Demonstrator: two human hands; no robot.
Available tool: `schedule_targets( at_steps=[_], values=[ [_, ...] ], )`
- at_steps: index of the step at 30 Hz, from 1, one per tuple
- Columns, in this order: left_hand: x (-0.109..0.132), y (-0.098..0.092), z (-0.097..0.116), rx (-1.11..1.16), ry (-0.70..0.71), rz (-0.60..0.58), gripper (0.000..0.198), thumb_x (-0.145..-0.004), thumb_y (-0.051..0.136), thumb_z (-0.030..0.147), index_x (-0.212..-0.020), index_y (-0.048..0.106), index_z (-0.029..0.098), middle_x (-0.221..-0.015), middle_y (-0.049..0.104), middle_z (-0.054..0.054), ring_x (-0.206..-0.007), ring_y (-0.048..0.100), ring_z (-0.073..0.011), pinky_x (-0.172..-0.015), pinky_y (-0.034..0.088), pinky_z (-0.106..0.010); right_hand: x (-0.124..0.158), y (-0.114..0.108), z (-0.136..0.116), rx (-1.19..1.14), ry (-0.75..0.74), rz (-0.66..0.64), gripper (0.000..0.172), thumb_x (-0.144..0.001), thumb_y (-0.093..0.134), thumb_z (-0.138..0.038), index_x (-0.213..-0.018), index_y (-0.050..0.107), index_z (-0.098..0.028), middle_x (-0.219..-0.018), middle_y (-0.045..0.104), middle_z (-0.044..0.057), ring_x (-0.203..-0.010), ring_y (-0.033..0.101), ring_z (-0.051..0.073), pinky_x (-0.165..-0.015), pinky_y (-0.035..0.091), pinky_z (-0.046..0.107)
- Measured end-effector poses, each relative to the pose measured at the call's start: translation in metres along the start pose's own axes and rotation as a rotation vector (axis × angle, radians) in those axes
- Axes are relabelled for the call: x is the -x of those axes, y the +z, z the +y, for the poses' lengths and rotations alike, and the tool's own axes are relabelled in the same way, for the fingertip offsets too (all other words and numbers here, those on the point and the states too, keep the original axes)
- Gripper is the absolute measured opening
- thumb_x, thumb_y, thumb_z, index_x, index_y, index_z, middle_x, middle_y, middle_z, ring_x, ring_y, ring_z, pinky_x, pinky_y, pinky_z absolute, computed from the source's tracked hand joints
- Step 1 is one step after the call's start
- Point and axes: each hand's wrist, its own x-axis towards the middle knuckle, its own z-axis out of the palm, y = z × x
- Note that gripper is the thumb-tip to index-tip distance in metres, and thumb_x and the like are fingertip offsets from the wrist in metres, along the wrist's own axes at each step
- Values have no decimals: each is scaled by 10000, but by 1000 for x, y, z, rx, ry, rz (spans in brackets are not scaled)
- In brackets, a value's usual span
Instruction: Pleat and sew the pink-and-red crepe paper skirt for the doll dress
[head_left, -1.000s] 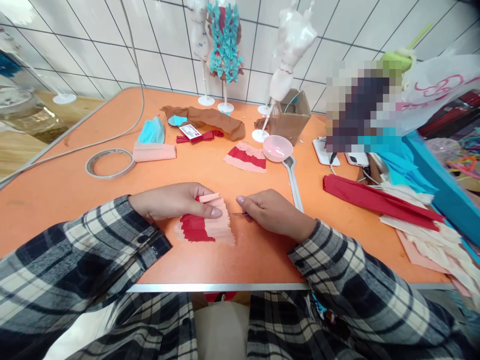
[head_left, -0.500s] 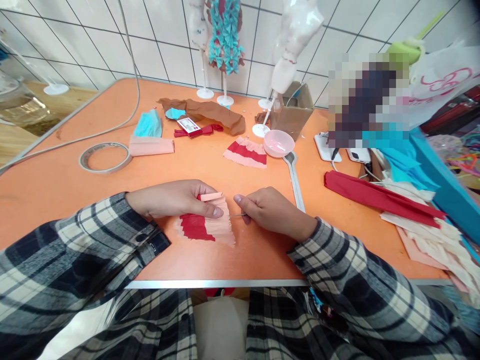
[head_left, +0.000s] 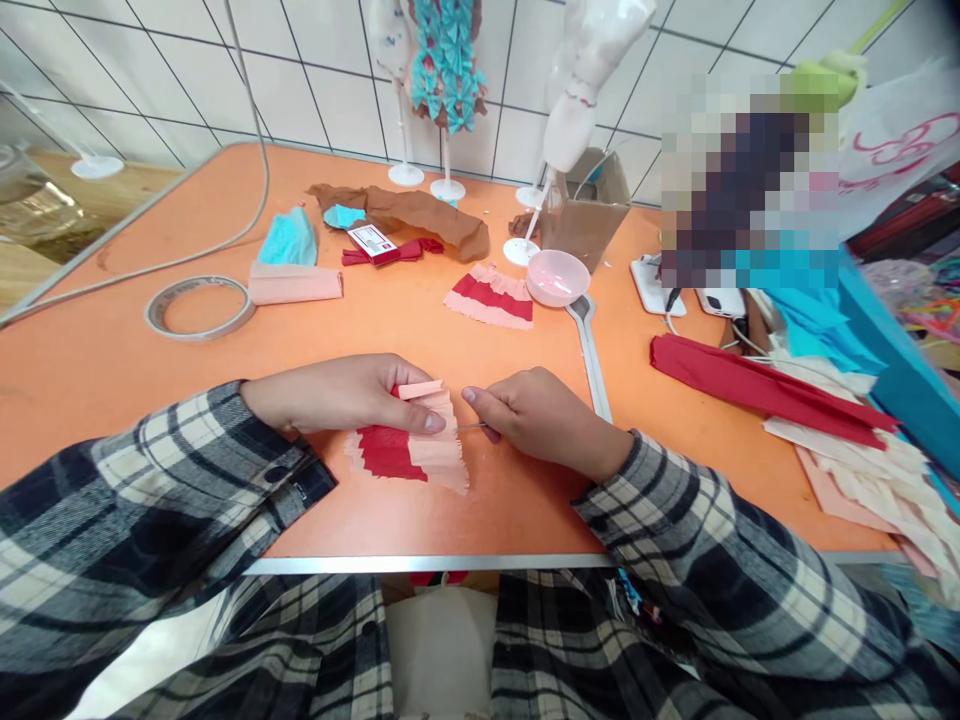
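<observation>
Table [head_left: 112, 360]: orange top, fills the middle of the frame.
Red paper strip [head_left: 757, 385]: long, lies at right on the table.
Left hand [head_left: 337, 392]: centre left, fingers closed, thumb pressed down on the pleated paper.
Right hand [head_left: 532, 415]: centre, curled, thumb and forefinger pinching the needle.
Pleated paper [head_left: 420, 450]: red and pink, on the table at lower centre, between both hands.
Tape ring [head_left: 154, 318]: flat, left of centre.
Bowl [head_left: 557, 277]: pink, upper centre.
Needle [head_left: 471, 427]: thin, its tip at the pleated paper's right edge.
</observation>
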Motion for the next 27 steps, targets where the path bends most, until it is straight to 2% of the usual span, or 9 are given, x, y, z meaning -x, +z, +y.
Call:
schedule_targets(
  at_steps=[12,22,27],
  values=[
    [-2,-1,-3,17,8,-2,281,-787,778,429,-696,659,192,-664,590,19,-566,470,-119,-539,381,-234,-1,0,-1,22,9,-9,571,-1046,436,-363,-529,567,-158,-539,584,6,-545,469,104,-639,310,283],
    [-1,1,4,-31,-13,18,276,-783,760,392,-689,609,181,-667,553,39,-572,449,-100,-552,378,-220,0,-3,-6,52,27,-23,561,-1044,461,-339,-525,560,-150,-528,564,-4,-535,445,92,-635,298,274],
    [0,2,6,-34,-18,22,253,-773,757,391,-715,630,180,-671,554,39,-569,446,-99,-550,375,-224,0,-5,-3,-17,42,-42,584,-1058,416,-360,-550,616,-152,-565,611,6,-564,491,98,-655,315,268]
  ],
)
